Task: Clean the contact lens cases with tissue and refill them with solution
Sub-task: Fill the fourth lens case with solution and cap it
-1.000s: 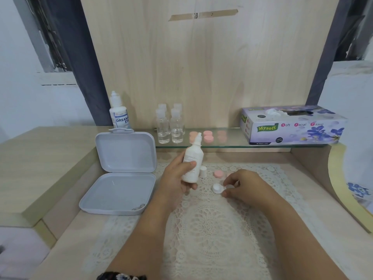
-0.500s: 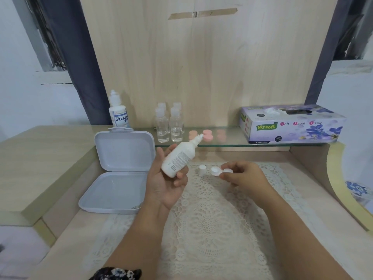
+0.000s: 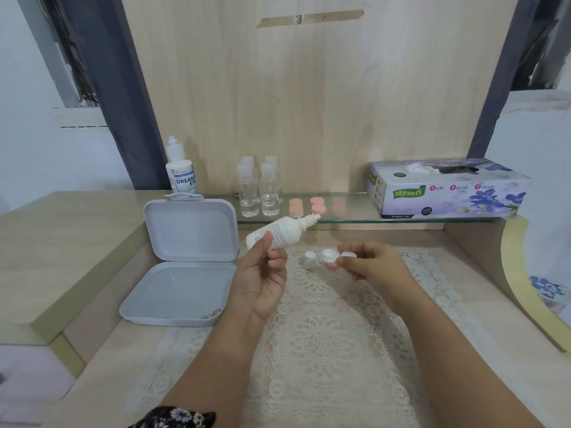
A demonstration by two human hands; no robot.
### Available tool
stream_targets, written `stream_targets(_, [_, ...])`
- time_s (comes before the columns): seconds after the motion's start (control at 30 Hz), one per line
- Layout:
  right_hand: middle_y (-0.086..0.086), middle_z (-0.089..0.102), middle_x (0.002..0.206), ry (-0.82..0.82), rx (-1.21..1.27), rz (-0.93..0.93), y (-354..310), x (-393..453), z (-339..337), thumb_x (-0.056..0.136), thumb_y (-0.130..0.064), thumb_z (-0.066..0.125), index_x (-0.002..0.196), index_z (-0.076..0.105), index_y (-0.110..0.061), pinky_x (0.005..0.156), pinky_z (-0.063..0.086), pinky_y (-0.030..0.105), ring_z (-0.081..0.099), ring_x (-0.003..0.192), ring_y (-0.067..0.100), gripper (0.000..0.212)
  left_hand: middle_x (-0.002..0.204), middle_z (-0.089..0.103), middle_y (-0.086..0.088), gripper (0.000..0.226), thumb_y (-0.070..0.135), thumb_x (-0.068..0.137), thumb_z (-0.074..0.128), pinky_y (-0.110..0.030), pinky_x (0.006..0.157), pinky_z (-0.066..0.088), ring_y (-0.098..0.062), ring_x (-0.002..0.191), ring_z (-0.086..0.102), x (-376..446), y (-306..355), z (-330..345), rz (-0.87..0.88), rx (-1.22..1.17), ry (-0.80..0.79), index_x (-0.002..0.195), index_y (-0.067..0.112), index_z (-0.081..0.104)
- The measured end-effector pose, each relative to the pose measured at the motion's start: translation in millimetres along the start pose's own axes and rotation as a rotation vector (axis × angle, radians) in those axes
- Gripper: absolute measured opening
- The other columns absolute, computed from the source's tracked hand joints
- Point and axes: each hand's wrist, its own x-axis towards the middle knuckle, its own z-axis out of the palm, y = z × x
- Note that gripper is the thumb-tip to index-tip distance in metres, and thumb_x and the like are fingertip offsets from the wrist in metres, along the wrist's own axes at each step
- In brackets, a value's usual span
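Evidently the solution bottle (image 3: 279, 234) is gripped by the left hand (image 3: 262, 279), fingers curled round it and nozzle tipped toward the contact lens case (image 3: 335, 256), which is pinched by the right hand (image 3: 370, 267) above the lace mat (image 3: 324, 335), seemingly for refilling.

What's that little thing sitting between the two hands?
In the head view, a small white cap stands on the lace mat, between the left hand holding the white bottle and the right hand holding the lens case.
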Motion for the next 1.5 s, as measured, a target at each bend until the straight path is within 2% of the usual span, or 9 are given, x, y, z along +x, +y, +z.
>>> stream_targets(0.2, [0.002,0.07,0.076,0.004,0.03,-0.031,-3.3,-1.4,3.9,0.076,-0.007,0.076,0.096,0.072,-0.016,0.066,0.047,0.026,0.054,0.062,0.014,0.022,0.07,0.052,-0.001,0.027,0.014,0.069,0.07,-0.011,0.034,0.035,-0.003,0.041,0.043,3.9,-5.3,3.9,0.052,0.108,0.145,0.093,0.008,0.058])
stream_targets(0.3, [0.01,0.07,0.081,-0.006,0.024,-0.032,-4.0,-3.1,4.5,0.076,-0.008,0.077,0.096,0.072,-0.017,0.069,0.047,0.028,0.054,0.059,0.012,0.022,0.07,0.055,-0.002,0.032,0.024,0.067,0.075,-0.013,0.034,0.032,-0.004,0.042,0.039,3.9,-6.9,3.1,0.037,0.176,0.214,0.091,0.009,0.06])
stream_targets(0.4, [0.021,0.069,0.09,-0.006,0.026,-0.029,-3.8,-3.8,5.5,0.076,-0.008,0.077,0.096,0.073,-0.017,0.068,0.047,0.026,0.054,0.059,0.011,0.022,0.071,0.056,-0.002,0.045,0.033,0.066,0.076,-0.015,0.033,0.03,-0.005,0.041,0.037,3.6,-7.2,1.9,0.003,0.214,0.252,0.1,0.009,0.058])
stream_targets(0.5, [0.014,0.066,0.087,-0.008,0.025,-0.029,-3.5,-2.5,6.2,0.073,-0.006,0.08,0.095,0.073,-0.017,0.063,0.048,0.02,0.054,0.057,0.008,0.025,0.072,0.06,-0.004,0.046,0.034,0.068,0.075,-0.015,0.034,0.035,-0.006,0.043,0.045,2.7,-6.4,3.3,0.003,0.224,0.247,0.103,0.008,0.059])
stream_targets(0.63, [0.014,0.068,0.093,-0.009,0.028,-0.032,-2.7,-2.1,6.8,0.073,-0.005,0.08,0.095,0.074,-0.016,0.06,0.048,0.019,0.054,0.058,0.009,0.025,0.061,0.057,-0.003,0.028,0.023,0.068,0.074,-0.015,0.04,0.041,-0.008,0.047,0.048,1.2,-7.3,5.9,0.036,0.252,0.209,0.089,0.007,0.062])
stream_targets(1.0, [0.01,0.065,0.087,-0.024,0.025,-0.024,-2.0,-1.9,8.1,0.074,-0.005,0.079,0.094,0.074,-0.015,0.064,0.046,0.023,0.053,0.053,0.009,0.023,0.06,0.06,0.001,0.008,0.016,0.084,0.069,-0.016,0.041,0.038,-0.007,0.048,0.046,0.9,-7.6,6.3,0.138,0.44,0.193,0.085,0.012,0.062])
stream_targets(1.13, [0.009,0.065,0.086,-0.023,0.031,-0.019,-1.5,-1.6,8.5,0.074,-0.005,0.079,0.093,0.074,-0.016,0.062,0.047,0.021,0.053,0.053,0.009,0.022,0.066,0.063,-0.002,0.015,0.016,0.081,0.069,-0.017,0.041,0.038,-0.008,0.049,0.047,0.5,-7.7,5.9,0.164,0.469,0.16,0.092,0.01,0.061])
stream_targets(1.33, [0.015,0.067,0.093,-0.027,0.045,-0.019,-1.4,-1.3,9.2,0.073,-0.005,0.08,0.091,0.074,-0.015,0.063,0.048,0.024,0.054,0.054,0.01,0.022,0.069,0.064,-0.002,0.041,0.021,0.067,0.072,-0.018,0.041,0.038,-0.009,0.048,0.046,-0.3,-7.4,6.3,0.191,0.48,0.128,0.102,0.008,0.057])
stream_targets(1.5, [0.013,0.067,0.091,-0.032,0.044,-0.023,-1.4,-1.5,9.3,0.074,-0.005,0.079,0.091,0.074,-0.016,0.064,0.048,0.024,0.054,0.054,0.01,0.021,0.068,0.064,-0.001,0.037,0.022,0.067,0.072,-0.017,0.041,0.038,-0.008,0.048,0.046,0.3,-6.7,5.1,0.204,0.481,0.125,0.099,0.01,0.057])
